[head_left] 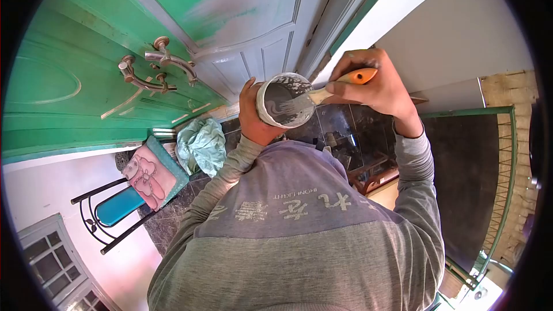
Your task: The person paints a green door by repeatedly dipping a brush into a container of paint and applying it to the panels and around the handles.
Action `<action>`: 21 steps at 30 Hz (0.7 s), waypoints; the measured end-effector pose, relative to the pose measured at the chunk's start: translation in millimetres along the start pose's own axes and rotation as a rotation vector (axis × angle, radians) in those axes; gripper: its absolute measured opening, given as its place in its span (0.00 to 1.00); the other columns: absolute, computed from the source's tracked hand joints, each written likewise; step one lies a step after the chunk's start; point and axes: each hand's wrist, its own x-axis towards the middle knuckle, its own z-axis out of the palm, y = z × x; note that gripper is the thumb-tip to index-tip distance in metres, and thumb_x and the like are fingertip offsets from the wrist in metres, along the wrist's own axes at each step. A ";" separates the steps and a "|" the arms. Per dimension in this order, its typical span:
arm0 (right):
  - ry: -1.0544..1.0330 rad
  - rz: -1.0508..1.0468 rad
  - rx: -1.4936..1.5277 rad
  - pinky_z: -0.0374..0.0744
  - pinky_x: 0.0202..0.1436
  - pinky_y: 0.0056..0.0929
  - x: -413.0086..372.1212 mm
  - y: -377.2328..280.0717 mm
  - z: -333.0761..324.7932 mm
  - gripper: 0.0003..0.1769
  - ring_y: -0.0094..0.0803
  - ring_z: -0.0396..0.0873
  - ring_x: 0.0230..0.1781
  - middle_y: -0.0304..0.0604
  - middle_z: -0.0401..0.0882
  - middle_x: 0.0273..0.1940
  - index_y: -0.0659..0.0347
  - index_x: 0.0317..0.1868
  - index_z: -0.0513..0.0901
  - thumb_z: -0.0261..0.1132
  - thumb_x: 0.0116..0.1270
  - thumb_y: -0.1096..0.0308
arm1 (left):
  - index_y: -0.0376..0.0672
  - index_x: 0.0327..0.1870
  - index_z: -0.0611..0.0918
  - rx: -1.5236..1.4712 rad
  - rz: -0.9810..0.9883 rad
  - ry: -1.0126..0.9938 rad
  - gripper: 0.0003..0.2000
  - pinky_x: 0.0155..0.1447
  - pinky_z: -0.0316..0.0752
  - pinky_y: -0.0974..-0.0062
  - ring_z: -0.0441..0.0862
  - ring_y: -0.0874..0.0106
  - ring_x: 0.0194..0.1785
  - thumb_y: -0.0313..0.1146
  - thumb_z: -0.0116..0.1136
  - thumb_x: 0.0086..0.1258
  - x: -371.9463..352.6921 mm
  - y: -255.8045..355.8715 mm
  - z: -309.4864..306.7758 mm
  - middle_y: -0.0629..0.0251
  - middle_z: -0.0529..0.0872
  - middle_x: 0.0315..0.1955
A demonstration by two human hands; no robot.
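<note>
My left hand (252,116) is wrapped round a white paint tub (266,120) from its left side. Grey paint (277,95) lies inside it, and dark splashes streak the inner wall. Above the tub, my right hand (371,83) grips a paintbrush (340,88) by its handle, which has an orange end. The brush's bristles (292,105) are inside the tub, coated in grey and touching or close to the paint. Beyond stands a panelled door (247,37), partly coated grey, with green showing through a thin smeared patch on its upper panel.
A green door leaf (69,80) with curved metal handles (164,60) stands at the left. Below it are a chair (121,204) with a pink cushion (152,175) and a crumpled pale green plastic bag (201,145). Dark tiles (334,124) cover the floor. At right is a green metal frame (507,167).
</note>
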 end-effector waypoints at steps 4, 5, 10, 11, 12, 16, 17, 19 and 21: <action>0.135 -0.024 0.161 0.81 0.38 0.24 -7.0 20.4 -14.9 0.09 0.23 0.84 0.33 0.39 0.87 0.31 0.71 0.34 0.87 0.76 0.60 0.72 | 0.41 0.64 0.76 -0.066 -0.101 0.030 0.49 0.73 0.69 0.47 0.70 0.44 0.74 0.49 0.89 0.37 -3.8 -4.3 7.0 0.52 0.80 0.61; 0.147 -0.041 0.115 0.81 0.38 0.23 -7.0 20.9 -13.0 0.08 0.23 0.84 0.33 0.39 0.87 0.31 0.70 0.35 0.87 0.75 0.60 0.72 | 0.41 0.64 0.76 -0.073 -0.112 0.026 0.49 0.73 0.70 0.47 0.70 0.44 0.74 0.49 0.89 0.37 -3.5 -6.1 8.5 0.52 0.79 0.61; 0.074 -0.404 -0.415 0.81 0.33 0.36 5.3 5.3 19.8 0.07 0.39 0.85 0.28 0.45 0.86 0.28 0.59 0.34 0.87 0.76 0.55 0.70 | 0.37 0.72 0.66 0.058 0.023 -0.009 0.58 0.71 0.72 0.53 0.75 0.49 0.69 0.48 0.90 0.37 6.9 0.9 12.9 0.48 0.77 0.64; 0.037 -0.459 -0.561 0.81 0.32 0.40 8.0 3.0 26.4 0.08 0.42 0.85 0.28 0.45 0.85 0.27 0.59 0.33 0.87 0.76 0.54 0.68 | 0.35 0.76 0.62 0.082 0.047 -0.036 0.63 0.71 0.73 0.55 0.78 0.51 0.67 0.47 0.91 0.37 7.3 0.2 14.3 0.46 0.75 0.66; 0.009 -0.466 -0.610 0.81 0.32 0.41 12.3 6.2 32.6 0.07 0.43 0.85 0.28 0.44 0.85 0.27 0.58 0.32 0.86 0.76 0.54 0.67 | 0.35 0.75 0.62 0.111 0.099 -0.042 0.63 0.71 0.73 0.55 0.78 0.51 0.67 0.48 0.90 0.37 12.4 6.2 13.1 0.47 0.76 0.64; -0.137 -0.462 -0.634 0.81 0.32 0.41 26.2 19.7 38.7 0.08 0.43 0.85 0.28 0.44 0.85 0.26 0.59 0.32 0.87 0.76 0.55 0.67 | 0.37 0.70 0.70 0.160 0.201 -0.022 0.55 0.71 0.73 0.54 0.76 0.50 0.68 0.49 0.89 0.38 13.8 4.6 19.4 0.49 0.76 0.63; -0.182 -0.450 -0.593 0.82 0.33 0.40 27.6 20.6 37.7 0.08 0.43 0.85 0.28 0.45 0.85 0.26 0.59 0.33 0.87 0.76 0.55 0.67 | 0.38 0.68 0.72 0.178 0.201 -0.058 0.53 0.72 0.73 0.53 0.76 0.50 0.69 0.49 0.89 0.38 10.7 -2.7 20.2 0.49 0.76 0.62; -0.137 -0.461 -0.400 0.82 0.33 0.36 25.8 14.9 23.9 0.08 0.41 0.86 0.28 0.44 0.87 0.27 0.60 0.34 0.88 0.77 0.55 0.68 | 0.39 0.65 0.75 0.165 0.151 -0.056 0.49 0.72 0.73 0.53 0.75 0.49 0.70 0.49 0.89 0.39 6.7 -3.7 18.1 0.49 0.76 0.62; -0.135 -0.323 -0.172 0.82 0.35 0.28 19.5 4.4 3.3 0.08 0.31 0.86 0.27 0.42 0.88 0.28 0.62 0.35 0.88 0.78 0.57 0.71 | 0.40 0.63 0.78 0.102 0.058 0.016 0.47 0.72 0.72 0.52 0.74 0.49 0.71 0.49 0.89 0.39 4.2 3.2 14.8 0.49 0.76 0.62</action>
